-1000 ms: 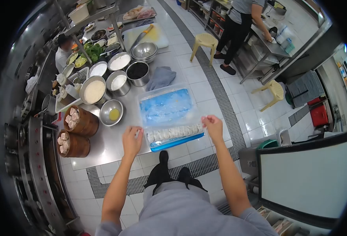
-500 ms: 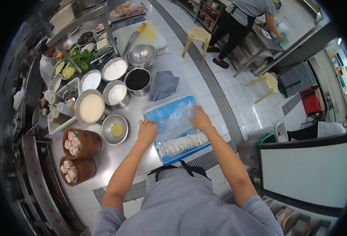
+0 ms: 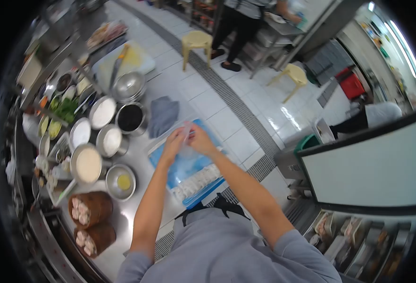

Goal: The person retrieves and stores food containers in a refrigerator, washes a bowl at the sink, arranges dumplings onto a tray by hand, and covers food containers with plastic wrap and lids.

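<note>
My left hand (image 3: 173, 144) and my right hand (image 3: 201, 140) are close together over the far half of a blue tray (image 3: 203, 194). Both are closed on a clear plastic sheet (image 3: 187, 128), whose upper part is bunched between the fingers. Along the tray's near side lies a row of white pleated dumplings (image 3: 196, 183). A grey cloth (image 3: 163, 116) rests just beyond the tray, apart from both hands.
Left of the tray are a bowl of yellow liquid (image 3: 122, 183), pots of white powder (image 3: 109, 140), a pot of dark filling (image 3: 131, 118) and bamboo steamers (image 3: 99, 210). A knife (image 3: 116, 68) lies on a cutting board (image 3: 142, 61). Another person (image 3: 236, 28) stands beyond a yellow stool (image 3: 196, 40).
My hands have come together from opposite sides of the tray, gathering the plastic sheet up between them. The view has turned, so the table's contents appear shifted left and down.
</note>
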Tool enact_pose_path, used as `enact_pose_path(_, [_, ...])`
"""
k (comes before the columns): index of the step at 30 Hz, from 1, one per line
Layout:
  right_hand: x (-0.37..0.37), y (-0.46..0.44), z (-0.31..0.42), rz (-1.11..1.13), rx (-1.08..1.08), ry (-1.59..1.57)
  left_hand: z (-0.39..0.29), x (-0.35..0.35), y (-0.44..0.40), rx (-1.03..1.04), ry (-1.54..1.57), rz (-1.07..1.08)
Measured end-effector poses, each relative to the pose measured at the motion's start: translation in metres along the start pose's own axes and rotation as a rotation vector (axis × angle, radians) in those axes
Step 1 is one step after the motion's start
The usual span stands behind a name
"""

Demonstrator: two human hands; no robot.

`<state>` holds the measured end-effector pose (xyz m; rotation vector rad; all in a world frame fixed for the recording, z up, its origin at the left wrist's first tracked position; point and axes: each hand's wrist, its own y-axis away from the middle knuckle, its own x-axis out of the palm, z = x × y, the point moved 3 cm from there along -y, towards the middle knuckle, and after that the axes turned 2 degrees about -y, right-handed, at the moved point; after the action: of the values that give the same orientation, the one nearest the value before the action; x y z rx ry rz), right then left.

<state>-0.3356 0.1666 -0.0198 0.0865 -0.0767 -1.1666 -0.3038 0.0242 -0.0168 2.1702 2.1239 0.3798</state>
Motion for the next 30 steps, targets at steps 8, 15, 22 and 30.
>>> enact_pose_path(8, [0.022,0.032,0.114,0.278,-0.185,-0.243,-0.085,-0.003,0.063,0.495,-0.500,-0.092])
enact_pose_path(15, [-0.047,0.115,0.179,-0.135,-0.662,0.459,-0.134,0.051,0.065,0.585,-0.354,-0.431])
enact_pose_path(22, [-0.166,0.198,0.157,-0.190,-0.244,0.088,-0.122,0.224,0.074,0.398,-0.105,0.131])
enact_pose_path(30, [-0.309,0.291,0.070,-0.805,-0.101,-0.252,-0.073,0.375,0.092,0.608,-0.349,0.267])
